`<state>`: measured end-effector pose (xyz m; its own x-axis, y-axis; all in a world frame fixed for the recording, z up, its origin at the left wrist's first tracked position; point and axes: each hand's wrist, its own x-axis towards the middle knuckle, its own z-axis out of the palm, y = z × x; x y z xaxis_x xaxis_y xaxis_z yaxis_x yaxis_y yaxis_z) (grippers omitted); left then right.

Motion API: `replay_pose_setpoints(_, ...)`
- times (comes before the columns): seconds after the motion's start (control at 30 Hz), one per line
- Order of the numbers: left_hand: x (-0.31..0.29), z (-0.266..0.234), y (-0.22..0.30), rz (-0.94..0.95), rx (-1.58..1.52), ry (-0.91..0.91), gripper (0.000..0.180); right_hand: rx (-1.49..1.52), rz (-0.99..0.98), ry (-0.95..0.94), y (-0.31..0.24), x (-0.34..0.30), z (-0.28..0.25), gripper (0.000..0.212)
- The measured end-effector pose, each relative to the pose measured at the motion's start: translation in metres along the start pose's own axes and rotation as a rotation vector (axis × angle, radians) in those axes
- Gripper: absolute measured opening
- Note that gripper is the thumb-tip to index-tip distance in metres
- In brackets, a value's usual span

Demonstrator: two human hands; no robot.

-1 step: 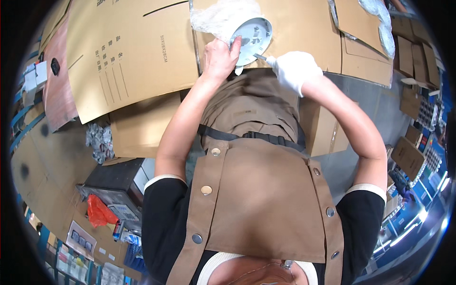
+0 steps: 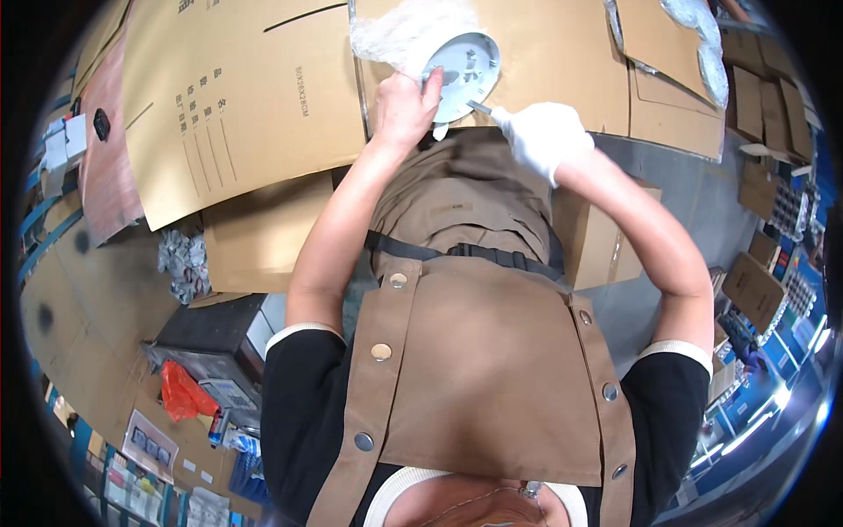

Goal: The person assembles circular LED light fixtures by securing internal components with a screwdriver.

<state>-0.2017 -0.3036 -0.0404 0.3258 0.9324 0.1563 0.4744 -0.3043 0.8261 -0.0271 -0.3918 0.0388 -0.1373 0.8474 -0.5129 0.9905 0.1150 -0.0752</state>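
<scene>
My left hand (image 2: 406, 110) grips the left rim of a round, shallow, pale blue-white plastic part (image 2: 479, 83), thumb inside and the other fingers mostly hidden. The part is tilted, with its hollow side showing, molded details inside and a small tab at its near edge. My right hand (image 2: 546, 139), in a white glove, is closed around a short tool with a flat grey blade (image 2: 479, 107). The blade's tip meets the part's near right rim. How far it reaches inside, I cannot tell.
Flattened cardboard (image 2: 255, 114) covers the work surface. Crumpled clear plastic wrap (image 2: 408, 31) lies beyond the part. Cardboard boxes (image 2: 606, 228) stand below on the right, and a dark cabinet (image 2: 219, 338) with a red bag (image 2: 184, 391) is at the left.
My gloved right hand has shifted slightly toward me and to the left with the tool. The plastic part has moved a touch left in my left hand.
</scene>
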Motion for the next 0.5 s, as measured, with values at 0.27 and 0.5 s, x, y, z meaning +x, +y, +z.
replay_pose_setpoints(0.27,0.017,-0.004,-0.040,-0.306,-0.267,-0.195,0.032,0.546,0.088,0.676,0.002,-0.003,0.080,0.031)
replay_pose_setpoints(0.5,0.030,-0.016,-0.005,-0.595,-0.816,-0.345,0.046,1.616,0.340,0.588,0.000,0.031,0.049,0.025)
